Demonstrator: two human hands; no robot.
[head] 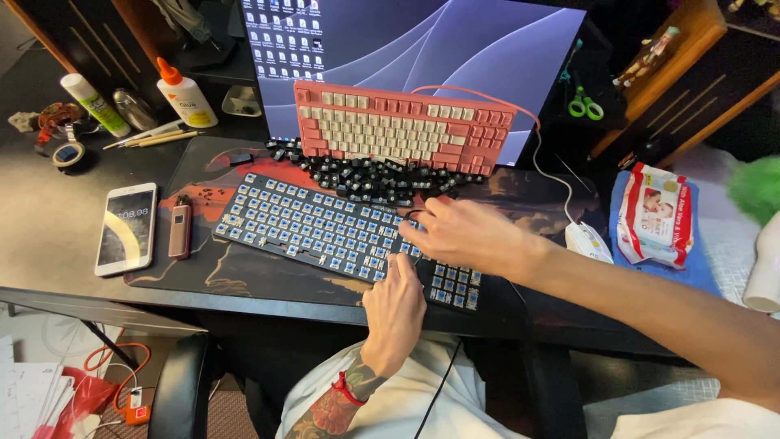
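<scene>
Both our hands on the right end of the bare keyboard

The keyboard [325, 232] lies on the desk [49, 228] with its long axis running from upper left down to lower right. Our left hand [396, 309] rests on its near edge, fingers loosely curled. Our right hand [467, 236] reaches across from the right, fingers bent onto the switches; we cannot tell whether it pinches anything.

The bare keyboard [325, 232] is matt dark plastic set with glossy blue switches. Behind it, loose black keycaps [366, 175] look like smooth plastic. Under it lies a matt cloth mat [244, 272]. Left of it, a phone [127, 228] shows shiny glass.
</scene>
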